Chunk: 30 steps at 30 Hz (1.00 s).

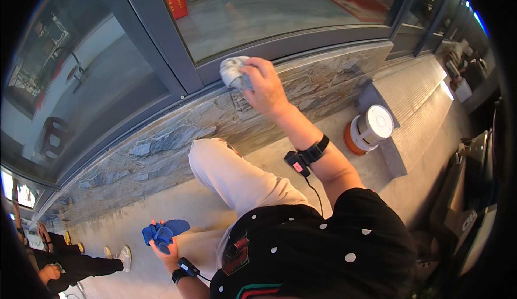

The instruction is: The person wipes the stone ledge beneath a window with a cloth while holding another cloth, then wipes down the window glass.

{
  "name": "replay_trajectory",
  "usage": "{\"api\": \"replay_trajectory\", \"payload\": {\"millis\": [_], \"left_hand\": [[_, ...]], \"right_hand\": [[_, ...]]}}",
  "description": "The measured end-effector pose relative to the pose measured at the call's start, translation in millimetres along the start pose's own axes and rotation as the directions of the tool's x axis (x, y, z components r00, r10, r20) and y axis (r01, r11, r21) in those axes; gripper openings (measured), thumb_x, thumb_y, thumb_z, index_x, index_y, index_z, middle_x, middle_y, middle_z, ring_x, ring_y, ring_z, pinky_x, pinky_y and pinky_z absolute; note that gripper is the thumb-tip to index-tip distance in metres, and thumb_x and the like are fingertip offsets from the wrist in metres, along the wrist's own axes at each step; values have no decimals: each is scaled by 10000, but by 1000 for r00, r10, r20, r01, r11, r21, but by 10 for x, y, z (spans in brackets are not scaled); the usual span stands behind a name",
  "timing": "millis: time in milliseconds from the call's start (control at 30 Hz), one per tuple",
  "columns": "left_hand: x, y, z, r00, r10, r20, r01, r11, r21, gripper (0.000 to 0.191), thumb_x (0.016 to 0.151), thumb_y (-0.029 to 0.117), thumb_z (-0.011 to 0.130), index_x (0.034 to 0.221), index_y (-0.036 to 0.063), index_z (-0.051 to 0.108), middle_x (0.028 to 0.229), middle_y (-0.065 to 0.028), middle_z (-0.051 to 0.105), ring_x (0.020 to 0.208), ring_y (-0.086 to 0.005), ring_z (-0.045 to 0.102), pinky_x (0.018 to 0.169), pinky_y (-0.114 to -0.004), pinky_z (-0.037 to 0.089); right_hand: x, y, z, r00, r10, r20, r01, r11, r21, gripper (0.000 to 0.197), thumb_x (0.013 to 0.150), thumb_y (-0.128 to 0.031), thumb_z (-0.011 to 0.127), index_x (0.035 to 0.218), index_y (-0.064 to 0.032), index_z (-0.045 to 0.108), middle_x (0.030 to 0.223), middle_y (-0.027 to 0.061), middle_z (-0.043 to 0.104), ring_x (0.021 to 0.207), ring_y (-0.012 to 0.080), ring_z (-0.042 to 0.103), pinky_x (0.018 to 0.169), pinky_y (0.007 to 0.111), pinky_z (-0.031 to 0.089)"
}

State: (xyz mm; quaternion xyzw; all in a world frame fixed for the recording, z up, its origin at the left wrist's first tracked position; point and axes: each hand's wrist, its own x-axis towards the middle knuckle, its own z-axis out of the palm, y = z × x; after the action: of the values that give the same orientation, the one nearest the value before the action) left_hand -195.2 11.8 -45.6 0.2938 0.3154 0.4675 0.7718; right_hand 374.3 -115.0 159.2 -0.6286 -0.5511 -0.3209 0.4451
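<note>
My right hand grips a crumpled grey-white cloth and presses it to the lower frame of a window, just above the rough stone-clad wall base. Down by my left leg, my left hand holds a bunched blue cloth, one flap of which hangs out over my trouser leg. Each wrist wears a black strap with a small cabled device.
Stacked white and orange buckets stand beside concrete steps at the right. Other people in dark clothes are at the lower left. Boxes and dark items line the right edge.
</note>
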Motion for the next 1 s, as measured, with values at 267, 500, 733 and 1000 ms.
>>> {"api": "replay_trajectory", "payload": {"millis": [267, 500, 733, 1000], "left_hand": [[-122, 41, 51, 997, -9, 72, 7, 1000, 24, 488, 980, 408, 435, 1374, 129, 510, 1401, -14, 546, 1287, -232, 502, 1107, -451, 379], [-144, 30, 67, 998, 60, 33, -60, 998, 0, 468, 988, 386, 454, 1346, 94, 529, 1366, -30, 569, 1249, -252, 533, 1103, -449, 392], [-87, 14, 367, 999, -49, 11, 48, 998, 51, 509, 986, 411, 523, 1372, 80, 506, 1296, -85, 588, 1210, -252, 551, 1033, -386, 450], [10, -1, 199, 997, -45, -68, 46, 999, 10, 569, 967, 414, 557, 1386, 36, 476, 1201, -120, 577, 1131, -253, 538, 990, -385, 441]], "right_hand": [[104, 742, -503, 982, 128, -140, -164, 943, -288, 423, 636, 2, 735, 1031, -60, 599, 1126, 137, 567, 1050, 351, 556, 896, 430, 483], [-58, 2406, -1408, 722, 447, -528, -665, 659, -352, 334, 744, -138, 686, 1058, -39, 630, 1158, 177, 592, 1084, 379, 570, 942, 446, 466], [176, 2956, -1731, 7, 786, -618, -982, 123, 145, 503, 778, -285, 667, 1142, 61, 632, 1189, 283, 650, 1134, 386, 637, 960, 424, 508], [-205, 1206, -608, 891, 329, -312, -433, 823, -369, 734, 766, -251, 720, 1327, 109, 412, 1389, 329, 379, 1286, 474, 381, 1103, 509, 318]]}}
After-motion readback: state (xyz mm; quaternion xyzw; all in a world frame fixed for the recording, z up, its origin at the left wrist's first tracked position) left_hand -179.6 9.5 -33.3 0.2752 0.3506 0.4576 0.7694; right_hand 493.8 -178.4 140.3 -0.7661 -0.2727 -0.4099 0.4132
